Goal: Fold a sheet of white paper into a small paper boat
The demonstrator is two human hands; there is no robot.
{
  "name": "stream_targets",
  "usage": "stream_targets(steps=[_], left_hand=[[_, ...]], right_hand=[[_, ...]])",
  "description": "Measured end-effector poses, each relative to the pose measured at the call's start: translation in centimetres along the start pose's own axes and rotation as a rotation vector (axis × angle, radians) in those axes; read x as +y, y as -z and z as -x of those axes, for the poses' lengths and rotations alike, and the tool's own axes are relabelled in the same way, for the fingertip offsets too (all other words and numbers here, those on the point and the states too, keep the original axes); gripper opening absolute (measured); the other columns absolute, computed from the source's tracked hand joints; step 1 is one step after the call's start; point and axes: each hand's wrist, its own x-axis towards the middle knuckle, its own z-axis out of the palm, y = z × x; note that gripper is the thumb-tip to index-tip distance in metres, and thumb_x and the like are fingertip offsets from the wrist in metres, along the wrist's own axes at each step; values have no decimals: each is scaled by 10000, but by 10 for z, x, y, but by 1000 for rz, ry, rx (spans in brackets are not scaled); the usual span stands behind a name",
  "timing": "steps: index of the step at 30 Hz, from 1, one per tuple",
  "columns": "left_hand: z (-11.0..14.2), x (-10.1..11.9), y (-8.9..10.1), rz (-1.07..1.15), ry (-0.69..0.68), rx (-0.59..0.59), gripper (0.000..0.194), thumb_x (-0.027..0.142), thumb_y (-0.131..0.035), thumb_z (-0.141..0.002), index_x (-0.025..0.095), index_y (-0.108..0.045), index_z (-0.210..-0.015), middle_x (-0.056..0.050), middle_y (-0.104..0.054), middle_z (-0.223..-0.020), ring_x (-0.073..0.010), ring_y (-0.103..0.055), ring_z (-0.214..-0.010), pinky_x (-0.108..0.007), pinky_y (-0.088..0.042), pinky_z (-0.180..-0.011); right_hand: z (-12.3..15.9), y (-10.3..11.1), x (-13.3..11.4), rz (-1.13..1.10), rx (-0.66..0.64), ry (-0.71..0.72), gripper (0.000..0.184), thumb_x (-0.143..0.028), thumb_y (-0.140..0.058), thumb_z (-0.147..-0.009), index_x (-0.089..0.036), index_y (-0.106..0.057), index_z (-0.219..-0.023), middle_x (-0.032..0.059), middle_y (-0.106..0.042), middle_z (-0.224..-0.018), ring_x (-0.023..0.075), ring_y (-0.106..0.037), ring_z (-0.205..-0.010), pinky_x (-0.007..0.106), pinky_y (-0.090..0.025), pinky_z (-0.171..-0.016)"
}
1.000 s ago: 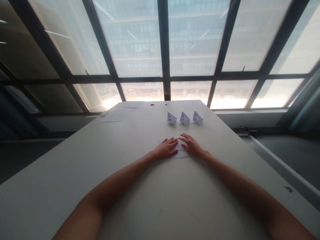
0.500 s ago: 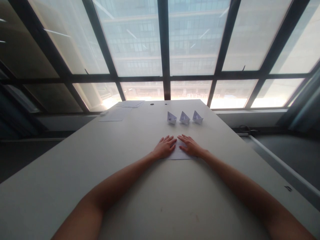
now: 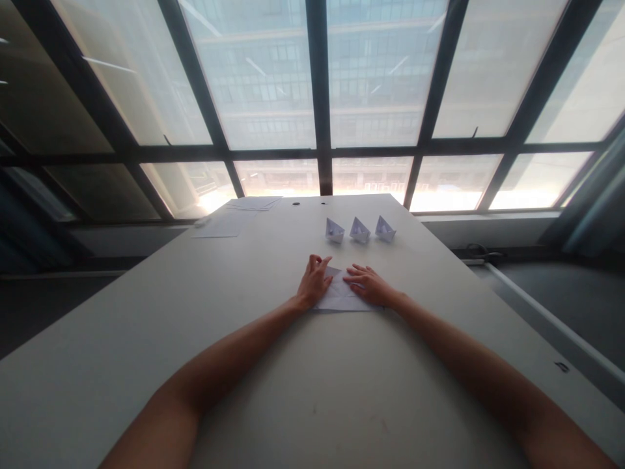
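Observation:
A folded sheet of white paper [image 3: 340,301] lies flat on the white table, its near edge roughly straight and its far part narrowing. My right hand [image 3: 370,286] rests palm down on the sheet's right side, fingers stretched out to the left. At the left side of the sheet is my left hand [image 3: 312,284], raised at the knuckles, with some fingers bent and the index finger and thumb apart. Its thumb touches the paper or lies just above it. Beyond my hands stand three folded paper boats, a left one [image 3: 334,230], a middle one [image 3: 360,230] and a right one [image 3: 385,229].
Several loose white sheets [image 3: 219,225] lie at the far left of the table [image 3: 254,378]. A dark round hole [image 3: 295,204] sits near the table's far edge. Tall windows with dark frames [image 3: 319,98] rise behind, and a cable [image 3: 481,251] lies on the right beyond the table.
My left hand has shifted slightly left and lifted its knuckles, its fingers going from flat to bent. More of the folded paper shows between my hands. The right hand stays nearly in place.

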Motion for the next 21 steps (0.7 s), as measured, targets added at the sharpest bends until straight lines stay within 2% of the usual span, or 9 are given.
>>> stream_targets(steps=[3, 6, 8, 10, 13, 17, 21], left_hand=[[-1, 4, 3, 137, -79, 23, 737, 73, -579, -858, 276, -312, -1514, -86, -462, -1285, -185, -590, -1046, -312, -528, -936], [-1, 9, 5, 210, -159, -18, 758, 59, -529, -880, 302, -257, -1544, -63, -552, -1299, -169, -625, -1061, -292, -524, -948], [1, 11, 6, 210, -193, -100, 689, 95, -527, -900, 292, -318, -1526, -41, -647, -1227, -171, -659, -1036, -293, -528, -947], [3, 12, 6, 169, -232, -198, 556, 142, -526, -920, 289, -461, -1453, -25, -698, -1182, -181, -677, -1035, -300, -528, -956], [4, 12, 6, 111, -318, -293, 407, 162, -489, -943, 285, -619, -1308, -12, -662, -1294, -187, -643, -1150, -309, -495, -1018], [2, 12, 6, 76, -398, -337, 359, 177, -451, -971, 258, -651, -1257, -9, -615, -1366, -176, -597, -1229, -310, -474, -1048], [3, 17, 7, 79, -462, -348, 330, 317, -416, -1030, 246, -640, -1262, -34, -608, -1372, -183, -531, -1306, -356, -390, -1134]], right_hand=[[0, 0, 0, 11, -3, -6, 379, -282, -505, -978, -304, -619, -1339, 102, -490, -1492, 325, -339, -1443, 624, -246, -1148], [-1, -1, 0, 28, -6, -19, 379, -285, -504, -978, -301, -619, -1339, 102, -488, -1494, 321, -338, -1444, 614, -245, -1154], [-1, -2, 0, 34, -2, -25, 389, -277, -509, -975, -309, -607, -1350, 92, -486, -1497, 312, -337, -1445, 612, -236, -1158], [-2, -2, 0, 39, 2, -27, 402, -261, -510, -971, -316, -595, -1360, 86, -489, -1496, 305, -339, -1445, 618, -227, -1158], [-2, -1, -1, 54, 7, -34, 388, -257, -504, -971, -312, -612, -1340, 87, -502, -1484, 302, -345, -1441, 621, -222, -1156], [-2, 1, -3, 93, 14, -47, 371, -275, -514, -964, -284, -635, -1314, 99, -524, -1463, 303, -340, -1444, 613, -210, -1161], [-2, 4, -4, 126, 25, -41, 368, -274, -543, -936, -235, -651, -1286, 124, -545, -1439, 308, -350, -1437, 606, -205, -1166]])
